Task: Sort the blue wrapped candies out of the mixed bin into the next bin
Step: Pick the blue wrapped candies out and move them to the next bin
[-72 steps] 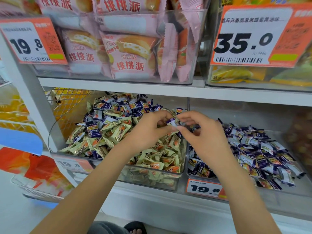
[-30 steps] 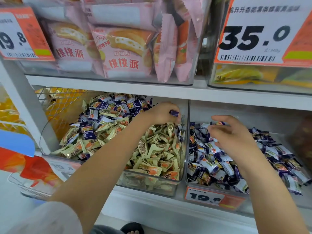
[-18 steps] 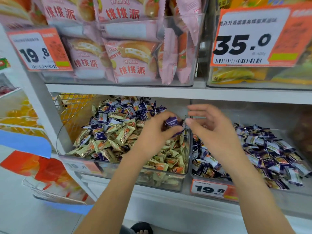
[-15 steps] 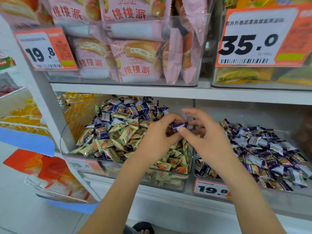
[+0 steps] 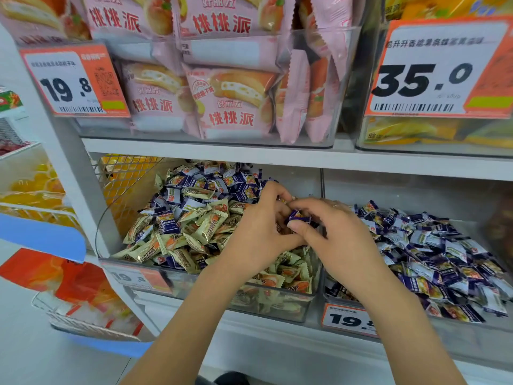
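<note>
Right hand (image 5: 330,232): fingers curled, thumb and fingertips pinching a blue candy (image 5: 299,218) at the centre of the view, above the wall between the two lower bins.
Left hand (image 5: 261,229): fingers curled, touching the right hand from 9 o'clock; its fingertips meet the same blue candy, though I cannot tell whether it grips it or only touches it.
Blue candy: small dark-blue wrapper, held off the piles between both hands.
Mixed bin (image 5: 277,307): clear plastic bin at 8 o'clock from the hands, heaped with cream-and-orange wrapped candies in front and blue ones towards the back.
Next bin (image 5: 333,294): clear bin at 4 o'clock from the hands, just beside the mixed bin, filled with blue wrapped candies only.
Lower price tags: an orange-and-white tag (image 5: 347,319) reading 19.8 on the next bin's front; another tag (image 5: 136,277) on the mixed bin's front, blurred.
Upper shelf: at 12 o'clock, a clear bin of pink cake packets (image 5: 230,107) standing upright.
Upper price tags: one reading 19.8 (image 5: 75,81) at 10 o'clock, one reading 35.0 (image 5: 441,70) at 2 o'clock.
</note>
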The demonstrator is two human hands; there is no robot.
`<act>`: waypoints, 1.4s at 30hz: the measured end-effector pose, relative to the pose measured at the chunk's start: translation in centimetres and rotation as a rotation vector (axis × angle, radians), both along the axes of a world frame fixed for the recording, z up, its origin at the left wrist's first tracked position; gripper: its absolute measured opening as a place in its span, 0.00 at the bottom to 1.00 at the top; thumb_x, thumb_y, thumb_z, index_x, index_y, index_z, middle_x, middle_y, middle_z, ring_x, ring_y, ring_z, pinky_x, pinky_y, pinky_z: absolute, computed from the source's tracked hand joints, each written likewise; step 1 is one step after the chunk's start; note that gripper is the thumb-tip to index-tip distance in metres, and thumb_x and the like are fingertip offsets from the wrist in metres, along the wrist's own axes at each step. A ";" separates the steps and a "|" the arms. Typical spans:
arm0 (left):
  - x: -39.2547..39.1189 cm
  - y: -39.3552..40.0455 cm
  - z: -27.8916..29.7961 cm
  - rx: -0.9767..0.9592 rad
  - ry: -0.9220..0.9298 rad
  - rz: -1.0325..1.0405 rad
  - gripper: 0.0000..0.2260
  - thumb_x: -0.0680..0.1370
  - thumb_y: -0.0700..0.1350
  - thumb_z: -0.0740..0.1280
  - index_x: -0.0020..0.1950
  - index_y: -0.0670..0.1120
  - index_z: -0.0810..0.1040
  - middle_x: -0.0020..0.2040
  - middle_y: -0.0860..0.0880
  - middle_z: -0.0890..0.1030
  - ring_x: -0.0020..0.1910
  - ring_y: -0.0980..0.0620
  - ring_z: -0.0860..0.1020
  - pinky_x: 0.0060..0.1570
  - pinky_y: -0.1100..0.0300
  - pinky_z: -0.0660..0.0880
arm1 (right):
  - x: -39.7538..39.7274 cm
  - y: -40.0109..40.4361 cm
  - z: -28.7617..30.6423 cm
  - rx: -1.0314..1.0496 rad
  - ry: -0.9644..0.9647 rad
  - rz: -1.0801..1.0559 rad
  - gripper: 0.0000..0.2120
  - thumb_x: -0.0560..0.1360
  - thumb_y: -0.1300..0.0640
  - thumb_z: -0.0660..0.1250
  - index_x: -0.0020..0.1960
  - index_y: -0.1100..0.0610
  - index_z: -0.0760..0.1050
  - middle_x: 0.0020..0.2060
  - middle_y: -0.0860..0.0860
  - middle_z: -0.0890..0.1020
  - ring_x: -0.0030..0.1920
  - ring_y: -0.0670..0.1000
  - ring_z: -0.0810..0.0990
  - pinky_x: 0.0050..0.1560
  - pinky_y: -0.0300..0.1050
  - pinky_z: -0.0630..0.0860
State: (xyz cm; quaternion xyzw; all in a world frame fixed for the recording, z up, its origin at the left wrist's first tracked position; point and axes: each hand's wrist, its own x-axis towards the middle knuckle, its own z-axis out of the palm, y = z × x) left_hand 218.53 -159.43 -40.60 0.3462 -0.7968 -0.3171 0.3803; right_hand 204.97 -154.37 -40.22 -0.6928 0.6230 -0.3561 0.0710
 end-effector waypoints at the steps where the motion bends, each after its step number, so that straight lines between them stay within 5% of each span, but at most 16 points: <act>1: 0.0 0.1 0.1 0.003 0.013 0.004 0.21 0.67 0.40 0.73 0.52 0.48 0.65 0.36 0.53 0.78 0.34 0.59 0.75 0.39 0.61 0.74 | 0.0 0.1 0.1 -0.005 -0.009 0.001 0.16 0.76 0.47 0.63 0.63 0.45 0.74 0.54 0.44 0.78 0.50 0.44 0.70 0.45 0.39 0.64; 6: -0.2 0.2 0.5 -0.057 0.104 0.078 0.20 0.66 0.39 0.74 0.49 0.46 0.66 0.36 0.52 0.78 0.32 0.59 0.75 0.36 0.61 0.74 | -0.2 0.4 0.7 0.005 -0.183 0.063 0.17 0.73 0.44 0.64 0.61 0.43 0.75 0.52 0.42 0.78 0.48 0.42 0.76 0.49 0.41 0.74; 11: -0.7 0.4 0.9 -0.075 0.104 0.098 0.21 0.65 0.45 0.75 0.48 0.46 0.66 0.37 0.49 0.77 0.32 0.53 0.76 0.34 0.57 0.75 | -0.5 0.2 0.6 0.018 -0.386 0.078 0.11 0.74 0.54 0.68 0.56 0.47 0.78 0.49 0.43 0.81 0.50 0.42 0.79 0.52 0.41 0.76; 15: 0.9 -0.6 1.2 -0.094 -0.245 0.094 0.28 0.60 0.63 0.73 0.50 0.49 0.67 0.39 0.54 0.76 0.34 0.56 0.76 0.36 0.57 0.76 | -1.8 0.5 1.1 -0.108 -0.602 -0.088 0.07 0.74 0.56 0.68 0.49 0.46 0.78 0.43 0.44 0.82 0.41 0.39 0.80 0.42 0.30 0.74; 18: 2.9 -1.9 1.0 -0.209 -0.520 0.230 0.25 0.61 0.68 0.65 0.48 0.52 0.74 0.39 0.59 0.77 0.35 0.60 0.75 0.41 0.59 0.75 | -4.6 1.0 1.1 -0.113 -0.456 -0.345 0.05 0.76 0.56 0.67 0.50 0.50 0.79 0.43 0.46 0.82 0.40 0.44 0.79 0.38 0.35 0.72; 20: 3.2 -2.5 0.8 -0.274 -0.496 0.250 0.21 0.64 0.68 0.65 0.46 0.53 0.77 0.39 0.61 0.77 0.37 0.61 0.76 0.52 0.54 0.73 | -6.0 1.2 0.3 0.115 -0.270 -0.414 0.10 0.77 0.55 0.65 0.56 0.56 0.79 0.52 0.52 0.82 0.48 0.51 0.79 0.46 0.41 0.74; 23: 1.3 -3.2 0.8 -0.316 -0.458 0.117 0.12 0.71 0.57 0.70 0.51 0.53 0.79 0.47 0.58 0.81 0.46 0.58 0.79 0.59 0.52 0.72 | -6.2 1.3 -0.2 0.285 -0.245 -0.395 0.16 0.78 0.54 0.63 0.64 0.57 0.75 0.64 0.53 0.76 0.61 0.54 0.75 0.60 0.46 0.69; 27: -2.8 -4.6 -1.0 -0.213 -0.796 -0.102 0.24 0.76 0.56 0.65 0.70 0.52 0.68 0.70 0.50 0.71 0.66 0.49 0.70 0.67 0.50 0.66 | -5.7 1.2 0.1 0.216 -0.261 -0.372 0.14 0.78 0.55 0.63 0.62 0.55 0.75 0.60 0.52 0.78 0.46 0.50 0.74 0.47 0.41 0.66; 30: -3.6 -6.2 -2.9 -0.102 -1.072 -0.065 0.29 0.77 0.59 0.60 0.76 0.54 0.55 0.77 0.51 0.57 0.75 0.50 0.54 0.72 0.47 0.51 | -5.9 0.9 -0.5 0.257 -0.259 -0.352 0.15 0.78 0.56 0.63 0.64 0.54 0.75 0.64 0.49 0.75 0.52 0.47 0.75 0.51 0.38 0.65; 33: -3.8 -7.1 -2.8 -0.020 -1.089 -0.036 0.34 0.75 0.60 0.61 0.77 0.55 0.51 0.77 0.51 0.54 0.76 0.49 0.50 0.72 0.45 0.48 | -6.0 0.7 -0.7 0.275 -0.270 -0.336 0.16 0.77 0.55 0.65 0.65 0.53 0.74 0.64 0.47 0.75 0.65 0.49 0.71 0.58 0.39 0.64; 39: -4.5 -9.2 -1.6 0.120 -1.144 -0.082 0.49 0.63 0.65 0.72 0.77 0.52 0.52 0.77 0.49 0.55 0.75 0.45 0.54 0.72 0.46 0.53 | -6.5 0.6 -0.6 0.248 -0.298 -0.319 0.15 0.75 0.58 0.67 0.62 0.52 0.74 0.61 0.48 0.77 0.61 0.48 0.73 0.58 0.40 0.66; 42: -5.2 -10.0 -1.2 0.194 -1.114 -0.163 0.47 0.64 0.64 0.73 0.76 0.51 0.56 0.77 0.50 0.57 0.74 0.47 0.58 0.71 0.52 0.60 | -6.3 0.3 -0.9 0.255 -0.290 -0.311 0.16 0.75 0.57 0.67 0.63 0.52 0.74 0.60 0.49 0.76 0.61 0.48 0.73 0.57 0.39 0.66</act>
